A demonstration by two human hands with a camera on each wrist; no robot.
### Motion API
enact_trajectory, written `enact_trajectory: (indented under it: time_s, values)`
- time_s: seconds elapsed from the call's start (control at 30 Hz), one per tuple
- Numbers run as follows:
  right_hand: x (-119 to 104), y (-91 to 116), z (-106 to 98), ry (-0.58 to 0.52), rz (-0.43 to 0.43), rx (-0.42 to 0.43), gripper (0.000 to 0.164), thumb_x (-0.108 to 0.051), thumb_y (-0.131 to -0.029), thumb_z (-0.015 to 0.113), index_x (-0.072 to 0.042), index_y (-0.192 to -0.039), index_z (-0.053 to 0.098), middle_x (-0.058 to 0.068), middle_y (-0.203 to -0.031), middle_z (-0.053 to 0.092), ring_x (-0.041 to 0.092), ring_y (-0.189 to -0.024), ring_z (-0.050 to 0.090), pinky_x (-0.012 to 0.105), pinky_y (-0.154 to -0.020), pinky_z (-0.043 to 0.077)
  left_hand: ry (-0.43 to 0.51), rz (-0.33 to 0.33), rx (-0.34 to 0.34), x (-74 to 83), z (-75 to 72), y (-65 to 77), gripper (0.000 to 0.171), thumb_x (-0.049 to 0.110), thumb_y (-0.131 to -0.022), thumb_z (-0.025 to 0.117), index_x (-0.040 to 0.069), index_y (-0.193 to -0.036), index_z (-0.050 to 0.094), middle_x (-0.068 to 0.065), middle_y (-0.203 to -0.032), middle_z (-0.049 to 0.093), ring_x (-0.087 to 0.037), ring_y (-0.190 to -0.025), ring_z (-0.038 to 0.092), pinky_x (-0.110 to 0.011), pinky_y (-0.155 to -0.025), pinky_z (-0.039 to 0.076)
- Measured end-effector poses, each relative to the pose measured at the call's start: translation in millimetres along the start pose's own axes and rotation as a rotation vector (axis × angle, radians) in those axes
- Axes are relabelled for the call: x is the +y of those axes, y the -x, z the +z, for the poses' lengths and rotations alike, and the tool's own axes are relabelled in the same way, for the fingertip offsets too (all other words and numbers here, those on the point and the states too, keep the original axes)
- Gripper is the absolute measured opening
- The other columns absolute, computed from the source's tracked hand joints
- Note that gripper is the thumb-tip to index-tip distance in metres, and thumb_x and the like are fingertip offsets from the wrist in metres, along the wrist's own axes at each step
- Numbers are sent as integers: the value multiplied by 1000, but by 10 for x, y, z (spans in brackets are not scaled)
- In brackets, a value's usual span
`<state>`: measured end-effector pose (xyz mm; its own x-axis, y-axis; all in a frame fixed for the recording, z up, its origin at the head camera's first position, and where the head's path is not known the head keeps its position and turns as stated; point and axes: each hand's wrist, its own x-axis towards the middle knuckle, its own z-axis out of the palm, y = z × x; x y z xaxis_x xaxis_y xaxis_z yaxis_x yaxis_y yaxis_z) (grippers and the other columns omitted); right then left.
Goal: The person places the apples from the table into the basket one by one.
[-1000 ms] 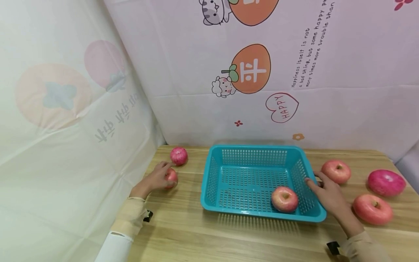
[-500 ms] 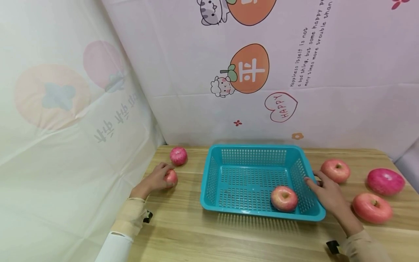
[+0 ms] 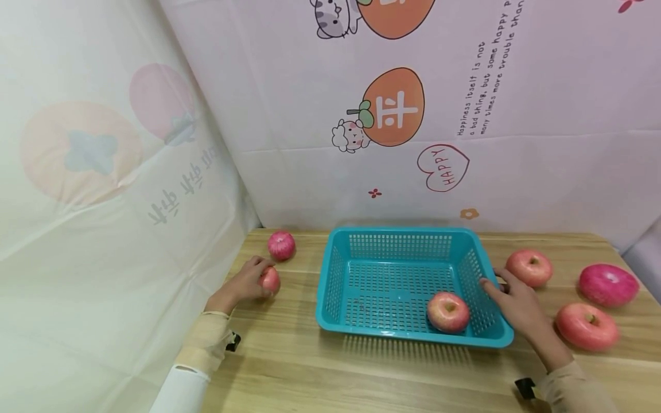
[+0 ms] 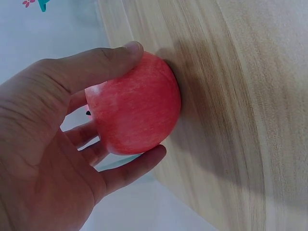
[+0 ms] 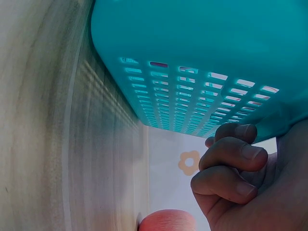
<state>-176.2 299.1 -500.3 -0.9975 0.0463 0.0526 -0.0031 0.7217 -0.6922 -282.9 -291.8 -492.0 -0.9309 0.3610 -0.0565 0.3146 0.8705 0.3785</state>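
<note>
My left hand point(image 3: 249, 279) grips a red apple point(image 3: 270, 280) on the left side of the table. In the left wrist view the thumb lies over one side of the apple point(image 4: 139, 106) and the fingers curl round the other. Just behind it sits a dark pink, striped round fruit point(image 3: 282, 246), perhaps an onion. At the right end of a blue plastic basket point(image 3: 400, 332), my right hand point(image 3: 518, 304) holds the rim, thumb on the inside and curled fingers point(image 5: 231, 154) outside. One apple point(image 3: 448, 312) lies in the basket's near right corner.
Right of the basket are an apple point(image 3: 529, 268) near my right hand, another apple point(image 3: 587, 326) closer to me, and a bright pink oval fruit point(image 3: 609, 285). A printed cloth point(image 3: 289, 172) hangs behind the wooden table point(image 3: 289, 367) and along its left side.
My left hand's fingers have closed further round the apple, which stays in about the same place. The right hand and the basket have not visibly moved.
</note>
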Motion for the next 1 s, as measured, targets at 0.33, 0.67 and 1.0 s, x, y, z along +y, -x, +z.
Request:
enact_trajectory:
  time_s: [0.33,0.67,1.0]
  values:
    - [0,5,7,5,-1,5,62,-46,-102,44,3,-139,43,37,-127,55,53,-110,58,61,-79,54,-19,9,10,-8,26,-13,77,13,-70,82,5,-139,50,-18,-133,47,-36,-124,46,-55,-102,44]
    - [-10,1,10,0,-5,7,61,-46,-102,44,3,-138,44,36,-126,55,52,-110,59,61,-80,54,-24,-5,3,1,25,-14,77,15,-71,82,7,-141,49,-16,-133,47,-35,-125,45,-54,-101,44]
    - [-10,3,5,-9,-3,10,60,-46,-102,44,3,-138,45,36,-124,56,51,-107,60,59,-78,55,-24,7,6,-14,21,-31,76,17,-72,82,7,-139,50,-17,-132,47,-34,-123,46,-53,-100,45]
